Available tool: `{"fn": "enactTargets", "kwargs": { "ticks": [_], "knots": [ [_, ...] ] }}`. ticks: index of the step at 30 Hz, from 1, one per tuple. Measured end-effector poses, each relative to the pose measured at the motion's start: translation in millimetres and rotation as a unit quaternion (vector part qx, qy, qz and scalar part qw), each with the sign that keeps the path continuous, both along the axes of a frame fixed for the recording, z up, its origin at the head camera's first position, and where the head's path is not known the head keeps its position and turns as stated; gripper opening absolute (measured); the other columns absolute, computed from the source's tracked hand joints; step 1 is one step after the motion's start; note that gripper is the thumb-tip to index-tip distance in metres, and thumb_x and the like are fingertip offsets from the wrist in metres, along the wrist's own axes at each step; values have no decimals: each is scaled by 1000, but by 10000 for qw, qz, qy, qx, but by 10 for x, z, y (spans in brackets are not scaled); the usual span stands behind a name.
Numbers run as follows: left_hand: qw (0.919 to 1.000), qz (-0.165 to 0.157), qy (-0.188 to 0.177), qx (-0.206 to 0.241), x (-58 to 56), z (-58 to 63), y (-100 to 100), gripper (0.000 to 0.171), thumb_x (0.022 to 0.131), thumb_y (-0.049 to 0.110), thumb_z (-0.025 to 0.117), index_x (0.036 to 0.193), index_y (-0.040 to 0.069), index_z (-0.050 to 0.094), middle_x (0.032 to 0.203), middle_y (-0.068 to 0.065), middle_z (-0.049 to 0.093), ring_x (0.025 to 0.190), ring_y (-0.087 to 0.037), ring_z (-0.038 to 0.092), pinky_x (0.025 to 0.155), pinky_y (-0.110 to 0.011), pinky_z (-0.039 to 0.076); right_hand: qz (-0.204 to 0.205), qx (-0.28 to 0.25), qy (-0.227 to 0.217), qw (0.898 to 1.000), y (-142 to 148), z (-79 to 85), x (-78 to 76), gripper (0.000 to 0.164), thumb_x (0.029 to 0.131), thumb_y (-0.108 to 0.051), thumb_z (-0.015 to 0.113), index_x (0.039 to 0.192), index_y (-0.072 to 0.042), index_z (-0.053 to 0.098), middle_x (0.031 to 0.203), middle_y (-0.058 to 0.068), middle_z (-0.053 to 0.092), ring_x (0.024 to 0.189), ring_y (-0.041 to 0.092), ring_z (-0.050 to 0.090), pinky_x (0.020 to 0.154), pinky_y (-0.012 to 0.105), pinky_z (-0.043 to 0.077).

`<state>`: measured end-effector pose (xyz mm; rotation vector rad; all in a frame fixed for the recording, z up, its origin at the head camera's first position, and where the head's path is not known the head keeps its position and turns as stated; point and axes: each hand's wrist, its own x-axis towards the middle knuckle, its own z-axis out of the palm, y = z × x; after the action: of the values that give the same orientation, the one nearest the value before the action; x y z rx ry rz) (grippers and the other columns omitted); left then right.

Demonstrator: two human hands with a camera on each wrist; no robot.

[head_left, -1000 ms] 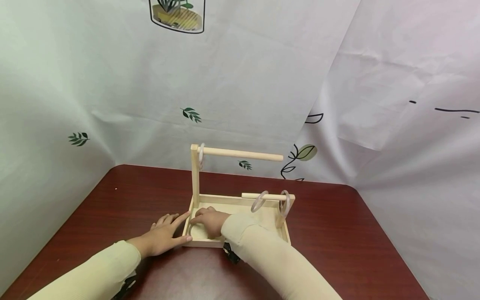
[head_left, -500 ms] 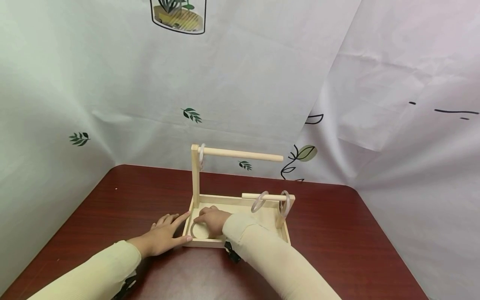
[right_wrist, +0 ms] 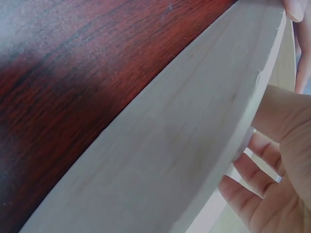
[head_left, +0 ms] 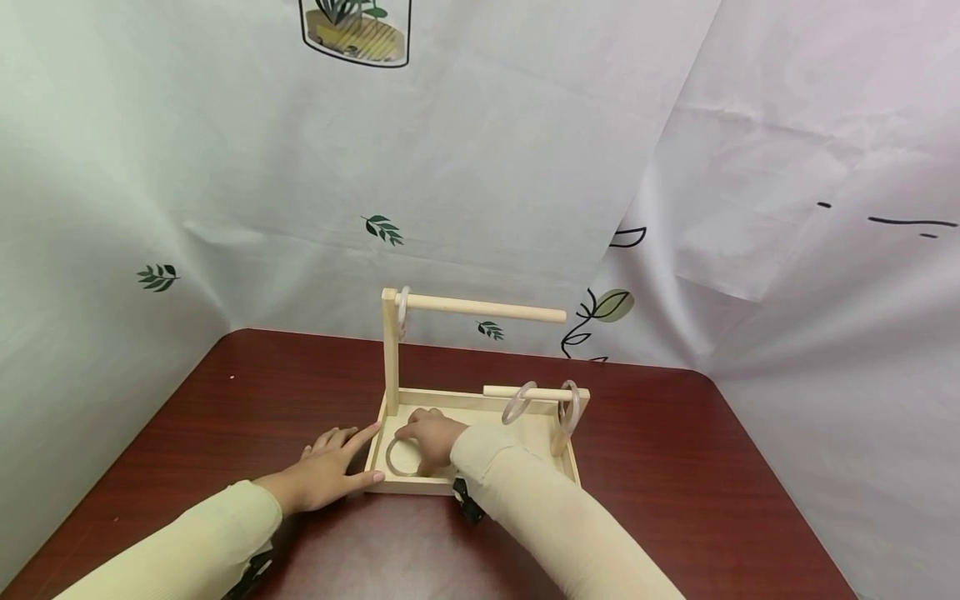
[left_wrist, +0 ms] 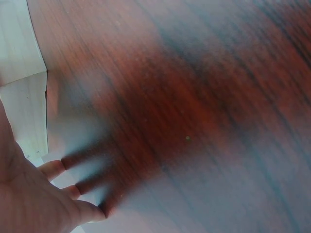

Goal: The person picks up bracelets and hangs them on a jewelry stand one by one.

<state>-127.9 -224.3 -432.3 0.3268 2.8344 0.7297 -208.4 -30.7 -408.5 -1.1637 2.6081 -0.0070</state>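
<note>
In the head view my right hand [head_left: 435,437] is inside a shallow wooden tray [head_left: 408,486], pinching a translucent ring [head_left: 390,462] near the tray's left end. The ring's right side is hidden behind the hand. Seen from the right wrist, the thumb and curled fingers [right_wrist: 255,174] sit just past the tray wall [right_wrist: 160,126], with a sliver of the ring [right_wrist: 245,144] between them. My left hand [head_left: 322,475] rests against the tray's left end, thumb and index finger on its rim, the other fingers on the table.
A tall post [head_left: 391,354] at the tray's left carries a long dowel [head_left: 487,309] with a ring [head_left: 403,312] on it. At the right, a short dowel [head_left: 547,393] bears two rings [head_left: 517,404]. All stand on a dark red table [head_left: 660,467] before a white cloth [head_left: 487,167].
The right hand has slid a little to the right inside the tray, and the ring has come away from the tray's left wall with it. The left hand stays in place.
</note>
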Motion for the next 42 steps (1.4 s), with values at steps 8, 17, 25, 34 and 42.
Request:
{"fn": "enactTargets", "kwargs": {
  "ticks": [8, 17, 25, 34, 42],
  "knots": [
    [10000, 10, 30, 10, 3, 11, -9, 81, 89, 61, 56, 152, 18, 30, 143, -30, 36, 132, -56, 26, 95, -77, 21, -20, 52, 82, 10000, -5, -26, -26, 66, 70, -23, 86, 131, -23, 61, 122, 1, 55, 106, 14, 50, 80, 17, 41],
    [10000, 2, 22, 29, -1, 7, -8, 81, 89, 62, 56, 152, 19, 29, 144, -29, 36, 133, -56, 25, 95, -77, 20, -109, 191, 220, 9995, -26, -67, -45, 60, 69, -26, 87, 124, -22, 63, 121, 2, 56, 105, 16, 51, 76, 20, 43],
    [9999, 0, 98, 24, -2, 1, 1, 81, 89, 62, 56, 152, 19, 30, 144, -28, 37, 133, -56, 26, 95, -77, 21, -451, 227, 477, 9976, -6, -149, -76, 60, 65, -32, 89, 118, -23, 62, 113, 2, 54, 97, 16, 49, 72, 24, 45],
    [10000, 9, 79, 37, 4, 4, 1, 81, 88, 62, 56, 152, 19, 30, 143, -28, 37, 133, -55, 27, 94, -77, 22, -457, 200, 555, 9972, 14, -173, -73, 65, 64, -34, 89, 121, -23, 61, 111, 1, 54, 95, 15, 48, 74, 23, 45],
    [10000, 22, 31, 57, 3, -11, -6, 81, 88, 61, 57, 152, 19, 31, 143, -29, 37, 132, -56, 27, 94, -77, 22, -518, 265, 552, 9968, 22, -194, -84, 69, 64, -37, 89, 125, -26, 58, 108, 2, 52, 96, 15, 47, 71, 24, 45]
  ]
}}
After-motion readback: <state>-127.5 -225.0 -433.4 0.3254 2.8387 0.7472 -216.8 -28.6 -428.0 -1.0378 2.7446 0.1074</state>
